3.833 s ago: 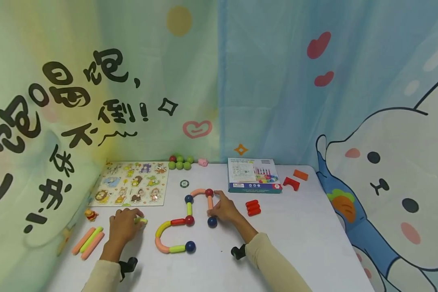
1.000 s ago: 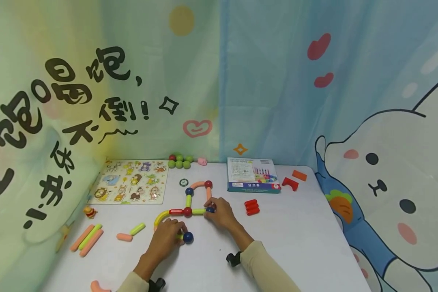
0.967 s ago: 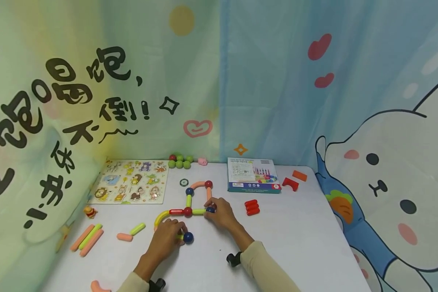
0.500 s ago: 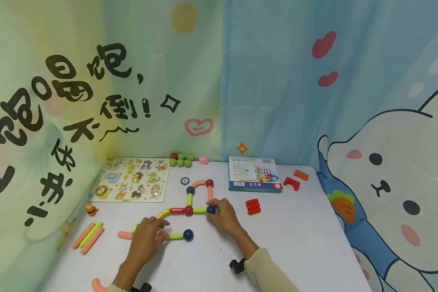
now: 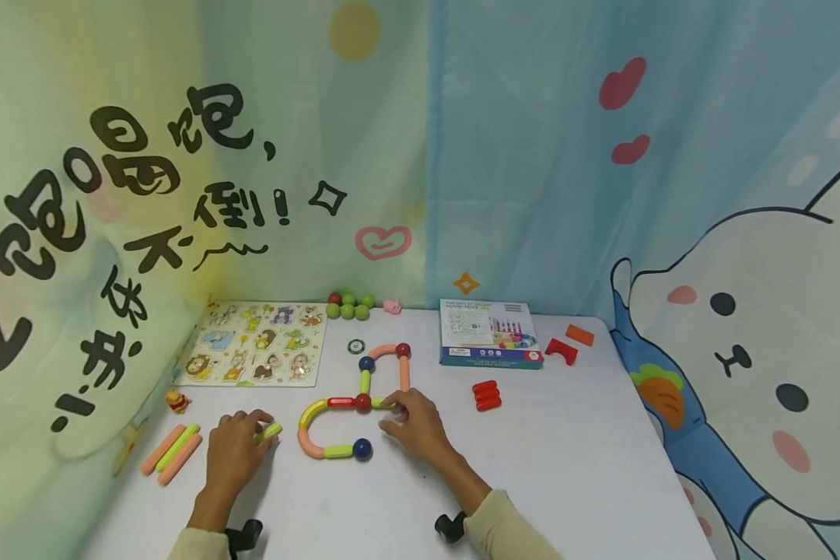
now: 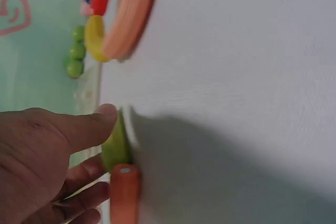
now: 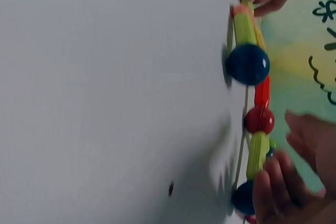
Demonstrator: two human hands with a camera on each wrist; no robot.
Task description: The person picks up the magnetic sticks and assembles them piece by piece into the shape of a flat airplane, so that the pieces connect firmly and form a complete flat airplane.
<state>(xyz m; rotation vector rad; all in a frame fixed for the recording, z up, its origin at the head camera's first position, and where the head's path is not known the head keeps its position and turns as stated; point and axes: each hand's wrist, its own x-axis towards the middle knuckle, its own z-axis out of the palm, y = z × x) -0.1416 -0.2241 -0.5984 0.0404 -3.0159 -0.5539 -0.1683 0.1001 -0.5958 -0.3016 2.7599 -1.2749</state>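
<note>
My left hand is left of the joined magnetic pieces, pinching a short yellow-green magnetic rod between thumb and fingers. Against that rod's end stands an orange-pink rod. My right hand hovers at the right end of the joined pieces, thumb and fingers apart in the right wrist view, beside a blue ball and a green rod. The chain also has a central red ball, an upper red ball and a curved end with another blue ball. My right hand hides part of it.
Three longer rods and a small figurine lie at left. Behind are a sticker-like animal board, green balls and a toy box. Red rods and red and orange blocks lie at right.
My left hand has left the chain's lower green rod, moved left and taken hold of the loose green rod. My right hand has loosened from the blue ball and shifted slightly toward me.
</note>
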